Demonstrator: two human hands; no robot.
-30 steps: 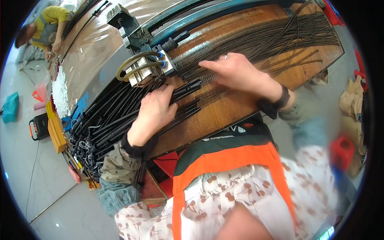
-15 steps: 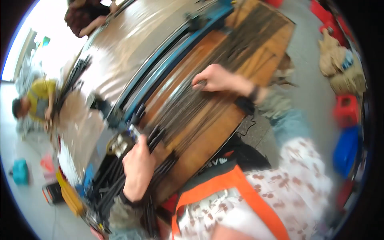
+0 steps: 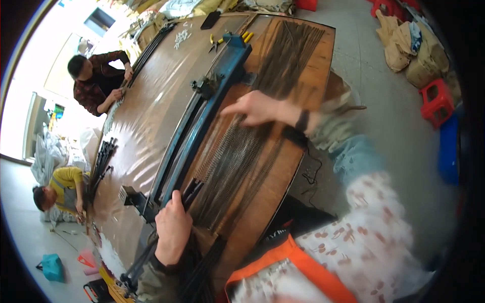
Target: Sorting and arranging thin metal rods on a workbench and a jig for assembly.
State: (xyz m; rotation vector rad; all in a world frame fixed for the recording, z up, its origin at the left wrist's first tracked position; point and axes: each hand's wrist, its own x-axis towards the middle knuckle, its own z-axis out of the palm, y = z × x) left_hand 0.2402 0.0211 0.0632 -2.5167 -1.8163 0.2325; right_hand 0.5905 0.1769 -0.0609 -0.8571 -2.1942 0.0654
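Observation:
My left hand (image 3: 173,230) is closed round some short black tubes (image 3: 193,193) beside the near end of a blue metal rail fixture (image 3: 202,118); its thumb points up along them. My right hand (image 3: 255,108) reaches over a bundle of long, thin dark coil springs (image 3: 230,161). Its index finger is stretched toward the rail, apart from the other, bent fingers. One spring curves from near the tubes up to below this hand; whether the fingers touch it I cannot tell. More dark strands (image 3: 290,55) lie at the far end of the wooden board (image 3: 275,171).
Across the plastic-covered table (image 3: 146,121) work two people, one in a plaid shirt (image 3: 96,81), one in yellow (image 3: 68,182). Yellow-handled pliers (image 3: 217,43) lie beyond the rail. Black tubes (image 3: 209,265) lie near my left forearm. A red stool (image 3: 437,103) stands at right.
My view has shifted, bringing more of the far table into sight. My right hand has gone from curled fingers to a stretched index finger, nearer the rail. My left hand still grips the black tubes.

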